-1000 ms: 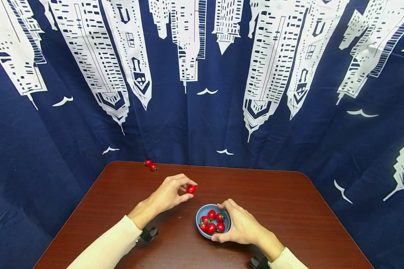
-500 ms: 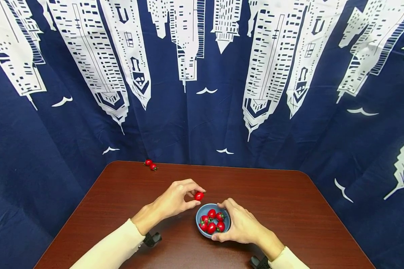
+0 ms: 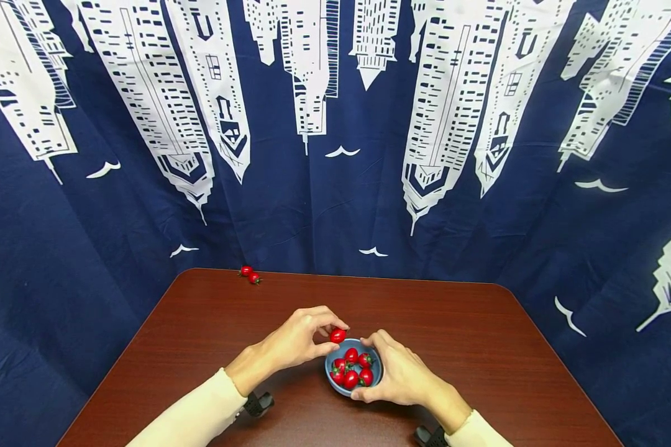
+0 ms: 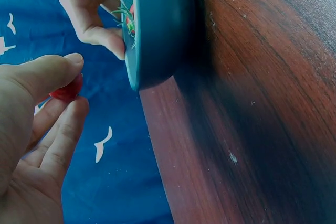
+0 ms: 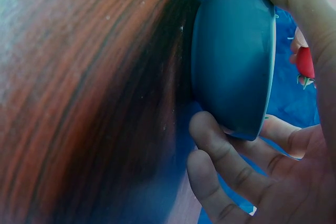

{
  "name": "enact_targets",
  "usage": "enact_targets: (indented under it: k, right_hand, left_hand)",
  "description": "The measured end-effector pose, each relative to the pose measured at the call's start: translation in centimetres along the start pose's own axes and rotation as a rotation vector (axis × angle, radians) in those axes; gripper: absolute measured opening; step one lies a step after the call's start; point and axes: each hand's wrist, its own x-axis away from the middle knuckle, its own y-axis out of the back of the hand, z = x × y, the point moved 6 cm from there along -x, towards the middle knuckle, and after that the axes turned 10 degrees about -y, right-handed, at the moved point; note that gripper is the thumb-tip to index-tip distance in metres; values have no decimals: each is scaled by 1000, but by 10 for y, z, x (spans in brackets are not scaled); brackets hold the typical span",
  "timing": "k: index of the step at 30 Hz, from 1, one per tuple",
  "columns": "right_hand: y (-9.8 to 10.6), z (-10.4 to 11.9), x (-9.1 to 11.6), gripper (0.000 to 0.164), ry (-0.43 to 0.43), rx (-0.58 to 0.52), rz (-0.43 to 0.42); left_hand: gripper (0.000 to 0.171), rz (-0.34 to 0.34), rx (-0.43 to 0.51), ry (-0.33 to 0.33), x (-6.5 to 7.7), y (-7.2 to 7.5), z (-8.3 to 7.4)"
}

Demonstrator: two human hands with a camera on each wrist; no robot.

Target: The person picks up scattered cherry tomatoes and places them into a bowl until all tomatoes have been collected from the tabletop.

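Observation:
Between thumb and fingertips my left hand [image 3: 304,335] pinches a cherry tomato [image 3: 338,335], held at the far left rim of a blue bowl [image 3: 335,352]. In the left wrist view the red cherry tomato [image 4: 67,89] shows between the fingers, beside the bowl [image 4: 163,30]. Several red cherry tomatoes [image 3: 351,379] with green stems lie inside the bowl. My right hand [image 3: 405,372] grips the bowl from the right, thumb at the near rim and fingers around the far side. The right wrist view shows the bowl's outer wall [image 5: 233,61] between thumb and fingers.
Two more cherry tomatoes [image 3: 250,274] lie at the far left edge of the brown wooden table [image 3: 453,323]. Behind the table hangs a dark blue cloth [image 3: 335,205] printed with white buildings and birds.
My left hand has carried the cherry tomato right and toward me, from beyond the bowl to its rim. The right hand and the bowl have stayed in place.

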Motion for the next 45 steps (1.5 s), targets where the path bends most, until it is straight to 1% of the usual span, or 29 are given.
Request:
enact_targets:
  k: [6, 11, 14, 19, 26, 31, 37, 45]
  right_hand:
    - [-1, -1, -1, 92, -5, 0, 10]
    - [0, 2, -1, 91, 17, -6, -2]
    - [1, 3, -2, 91, 28, -7, -8]
    - [-1, 4, -3, 92, 9, 10, 3]
    - [-1, 5, -4, 92, 17, 8, -7]
    - [-2, 4, -4, 92, 8, 8, 3]
    - [-1, 3, -3, 92, -3, 6, 3]
    - [-2, 2, -3, 93, -6, 8, 3]
  left_hand:
    - [38, 12, 0, -7, -2, -2, 0]
    - [38, 16, -21, -16, -4, -1, -2]
    - [42, 42, -18, 8, -4, -3, -1]
    - [51, 77, -23, 60, 2, -3, 2]
    - [53, 49, -70, 75, 6, 4, 3]
    - [52, 30, -67, 78, 9, 7, 6]
    - [50, 15, -64, 98, 13, 10, 11]
    - [51, -17, -93, 126, 21, 21, 22]
